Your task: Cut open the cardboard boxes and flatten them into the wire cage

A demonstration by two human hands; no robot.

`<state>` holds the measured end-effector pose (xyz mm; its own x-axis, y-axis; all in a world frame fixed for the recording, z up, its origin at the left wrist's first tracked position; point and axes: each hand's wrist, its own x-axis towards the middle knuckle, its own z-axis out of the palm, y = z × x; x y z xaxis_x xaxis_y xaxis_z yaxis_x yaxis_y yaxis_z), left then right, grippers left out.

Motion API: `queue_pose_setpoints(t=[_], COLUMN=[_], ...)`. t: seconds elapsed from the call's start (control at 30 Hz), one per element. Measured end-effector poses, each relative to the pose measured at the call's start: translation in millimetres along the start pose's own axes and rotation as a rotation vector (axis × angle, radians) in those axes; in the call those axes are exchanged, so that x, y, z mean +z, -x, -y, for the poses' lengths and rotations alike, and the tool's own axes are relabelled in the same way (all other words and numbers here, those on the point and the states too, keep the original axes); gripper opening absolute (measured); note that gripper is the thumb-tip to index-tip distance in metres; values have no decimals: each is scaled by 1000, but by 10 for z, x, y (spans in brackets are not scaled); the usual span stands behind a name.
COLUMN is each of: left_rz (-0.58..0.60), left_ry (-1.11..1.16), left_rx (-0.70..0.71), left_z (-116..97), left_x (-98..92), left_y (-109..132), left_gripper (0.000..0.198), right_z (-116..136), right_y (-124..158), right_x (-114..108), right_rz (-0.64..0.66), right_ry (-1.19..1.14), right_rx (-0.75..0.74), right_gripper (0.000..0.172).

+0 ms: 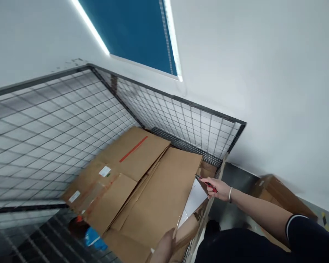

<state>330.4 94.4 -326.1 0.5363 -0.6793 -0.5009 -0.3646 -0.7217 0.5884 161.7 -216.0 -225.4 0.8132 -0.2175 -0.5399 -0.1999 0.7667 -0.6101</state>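
Note:
Several flattened cardboard boxes (142, 182) lie stacked and tilted inside a wire mesh cage (181, 120). My left hand (163, 248) shows at the bottom edge, its fingers closed round the near edge of the top cardboard sheet. My right hand (218, 189), a bracelet on its wrist, reaches in from the right and is closed on a red-handled cutting tool (208, 184) at the sheet's right edge. A white sheet (196, 197) lies just under that hand. One box carries a red tape strip (133, 149) and white labels.
White walls stand behind the cage, with a blue panel (131, 33) above. Another brown cardboard box (279, 195) sits on the grey floor at the right. Red and blue items (87, 233) show under the cardboard at the cage's lower left.

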Motion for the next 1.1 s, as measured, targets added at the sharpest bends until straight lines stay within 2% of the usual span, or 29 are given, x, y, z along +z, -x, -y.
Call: queue_pose_setpoints(t=[0.07,0.13,0.2,0.27,0.37,0.43,0.5,0.57,0.67,0.77,0.87,0.97,1.03,1.1], left_rz=[-4,-13,-34,-63,-84,-98,-71,-12,50,76,130,227,291,295], left_ry=[-41,-55,-14,60,50,-23,-153,-283,-418,-512,-550,-453,-295,-160], left_rx=[18,72,167,292,523,686,848,972,1045,1120,1195,1149,1029,899], left_z=[-244,-688,-1340,-2129,-3285,-3882,-4306,-4593,-4874,-5039,-5119,-5172,-5206,-5208], left_x=[41,192,462,821,1403,1748,2031,2260,2532,2729,2851,2911,2909,2849], left_y=[-27,-15,65,216,497,661,785,877,991,1083,1120,1089,1036,944], left_gripper=[25,34,41,42,38,37,33,28,27,26,25,23,19,20], right_z=[33,50,60,65,60,54,54,64,87,90,54,-12,-59,-107], right_y=[339,719,1122,1528,2108,2463,2795,3103,3505,3785,3907,3909,3882,3855], right_x=[-247,-551,-868,-1159,-1524,-1732,-1924,-2105,-2345,-2528,-2640,-2699,-2728,-2758], right_rz=[-7,-15,-8,6,16,30,36,15,19,54,54,24,6,-27], right_ry=[-10,-30,-68,-113,-152,-135,-115,-117,-130,-167,-236,-290,-341,-407], right_rx=[-34,-41,-26,-19,-48,-74,-92,-93,-65,-62,-77,-69,-60,-59], right_gripper=[55,56,60,68,80,83,84,82,78,75,72,69,68,67])
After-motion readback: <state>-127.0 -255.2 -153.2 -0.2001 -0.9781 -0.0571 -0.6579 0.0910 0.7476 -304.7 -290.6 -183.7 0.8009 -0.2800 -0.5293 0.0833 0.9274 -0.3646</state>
